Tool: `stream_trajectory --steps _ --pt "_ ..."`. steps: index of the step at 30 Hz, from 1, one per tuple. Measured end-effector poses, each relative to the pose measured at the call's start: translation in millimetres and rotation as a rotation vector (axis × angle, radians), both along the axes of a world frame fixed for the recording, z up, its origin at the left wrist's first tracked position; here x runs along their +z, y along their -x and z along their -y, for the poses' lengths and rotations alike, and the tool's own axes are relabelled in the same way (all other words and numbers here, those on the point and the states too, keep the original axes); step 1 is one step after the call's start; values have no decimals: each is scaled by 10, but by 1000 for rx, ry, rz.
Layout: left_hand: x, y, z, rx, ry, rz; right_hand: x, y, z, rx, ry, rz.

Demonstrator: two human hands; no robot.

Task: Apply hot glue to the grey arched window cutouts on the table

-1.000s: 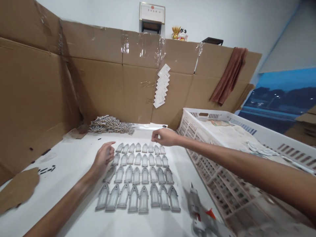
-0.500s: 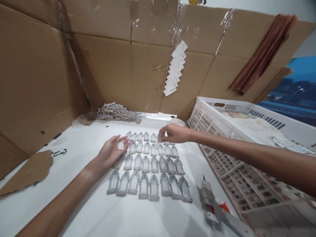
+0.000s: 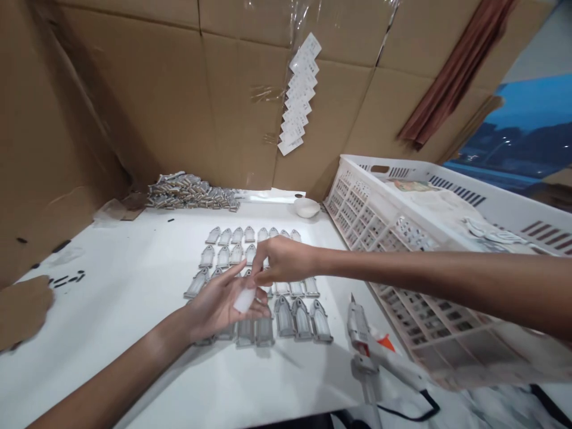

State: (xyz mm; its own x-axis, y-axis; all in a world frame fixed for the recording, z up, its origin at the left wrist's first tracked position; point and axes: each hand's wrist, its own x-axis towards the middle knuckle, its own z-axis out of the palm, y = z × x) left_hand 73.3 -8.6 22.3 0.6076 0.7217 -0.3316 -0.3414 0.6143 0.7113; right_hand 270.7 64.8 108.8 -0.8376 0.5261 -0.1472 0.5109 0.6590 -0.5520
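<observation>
- The left hand (image 3: pixel 218 307) was spread palm up above the rows, its fingers pointing toward the right and a translucent white piece (image 3: pixel 244 300) lying on it, near the base of the fingers.
- The right hand (image 3: pixel 286 259) reached across from the right, thumb and forefinger brought close together at the edge of that piece; whether they pinched it or anything else could not be told.
- Under and around the 2 hands, grey arched frames (image 3: pixel 285 317) lay in 4 rows on the white counter (image 3: pixel 147 256), pointed ends away from the person; the hands hid part of the middle and nearest rows.
- Right of the nearest row lay a glue gun (image 3: pixel 358 325), its nozzle pointing away from the person, with an orange part (image 3: pixel 385 342) beside its body.
- Beyond the farthest row, to the right, sat a white dish (image 3: pixel 306 207); to the left, a heap of small metallic parts (image 3: pixel 192 193) stood by the cardboard wall (image 3: pixel 241 113).
- Small black pieces (image 3: pixel 67 279) were scattered at the far left, near a torn cardboard piece (image 3: pixel 24 313).
- A white slotted crate (image 3: pixel 357 199) stood along the right, pale sheets (image 3: pixel 440 205) inside.
- Overlapping white labels (image 3: pixel 299 98) and a reddish-brown cloth (image 3: pixel 458 71) hung on the cardboard wall.
</observation>
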Motion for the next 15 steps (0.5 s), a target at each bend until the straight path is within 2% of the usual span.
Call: stream_trajectory --steps 4,7,9,12,13,15 --pt "-20 -34 26 68 72 50 -112 14 92 -1 -256 113" --pt "-2 -13 -1 91 162 19 -89 36 116 29 -398 192" --pt "10 33 -67 133 218 3 7 42 54 53 -516 227" --pt "16 114 -261 310 193 32 256 -45 -213 67 -806 257" --pt "19 128 -348 369 159 37 356 -113 -340 41 -899 265" --pt "45 112 -551 435 119 -11 559 -309 -617 -95 -1026 271"
